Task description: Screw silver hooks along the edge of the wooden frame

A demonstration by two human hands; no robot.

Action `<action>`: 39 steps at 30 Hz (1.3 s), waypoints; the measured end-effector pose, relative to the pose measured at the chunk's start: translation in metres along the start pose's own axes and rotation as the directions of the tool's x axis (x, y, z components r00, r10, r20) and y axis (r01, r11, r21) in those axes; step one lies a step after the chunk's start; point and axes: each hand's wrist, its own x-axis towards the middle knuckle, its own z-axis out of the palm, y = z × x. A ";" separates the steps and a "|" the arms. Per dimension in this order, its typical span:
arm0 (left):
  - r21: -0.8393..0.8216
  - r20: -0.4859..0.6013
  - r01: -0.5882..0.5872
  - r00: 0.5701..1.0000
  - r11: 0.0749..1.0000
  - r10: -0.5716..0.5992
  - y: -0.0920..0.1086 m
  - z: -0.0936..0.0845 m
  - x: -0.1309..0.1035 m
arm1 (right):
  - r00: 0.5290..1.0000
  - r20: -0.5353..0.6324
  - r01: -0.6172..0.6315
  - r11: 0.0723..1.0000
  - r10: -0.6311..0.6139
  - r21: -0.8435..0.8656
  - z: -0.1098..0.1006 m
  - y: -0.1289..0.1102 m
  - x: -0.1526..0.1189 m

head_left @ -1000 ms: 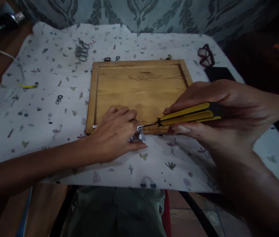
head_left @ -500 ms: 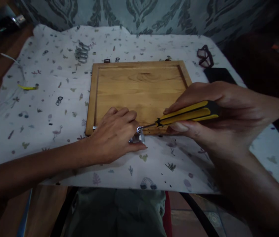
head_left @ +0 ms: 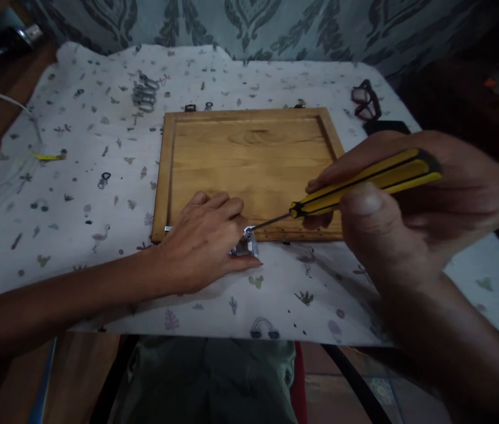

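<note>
A framed wooden panel (head_left: 249, 153), perhaps a box lid, lies flat on the table. My left hand (head_left: 205, 241) rests on its near edge with curled fingers, the thumb stretched beneath a shiny metal fitting (head_left: 249, 244). Fingers and fitting touch, and part of the metal is hidden under the hand. In my right hand (head_left: 390, 206) is a yellow and black screwdriver (head_left: 364, 182), gripped by its handle between thumb and fingers. The shaft slants down to the left, its tip at the top of the fitting. Any screw there is too small to make out.
Grey metal pieces (head_left: 144, 93) lie at the back left of the patterned tablecloth (head_left: 112, 282). Glasses (head_left: 366, 100) and a flat black object (head_left: 384, 126) are at the back right. A white cord with a yellow tag (head_left: 48, 156) lies on the left.
My right hand has shifted up and right along the screwdriver, and the handle has turned and tilted up more. The tip stays at the fitting. My left hand has hardly moved.
</note>
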 end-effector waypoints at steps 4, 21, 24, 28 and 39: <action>0.002 0.023 0.006 1.000 1.000 -0.006 0.001 -0.001 0.001 | 0.993 0.033 0.114 0.993 -0.112 -0.041 0.004 -0.005 0.006; 0.007 -0.011 -0.013 1.000 1.000 0.013 0.000 0.000 0.001 | 0.953 0.133 0.293 0.938 -0.271 -0.184 -0.001 0.006 0.005; 0.009 -0.013 -0.015 1.000 1.000 0.016 -0.001 0.001 0.001 | 0.945 0.148 0.314 0.936 -0.292 -0.158 0.001 0.007 0.008; 0.018 -0.007 -0.011 1.000 1.000 0.011 0.000 0.002 0.001 | 0.957 0.159 0.263 0.957 -0.243 -0.124 0.002 0.003 0.007; -0.002 0.052 0.023 0.998 1.000 -0.023 0.002 -0.002 0.002 | 0.973 0.226 0.038 0.999 -0.037 0.002 -0.002 -0.003 0.000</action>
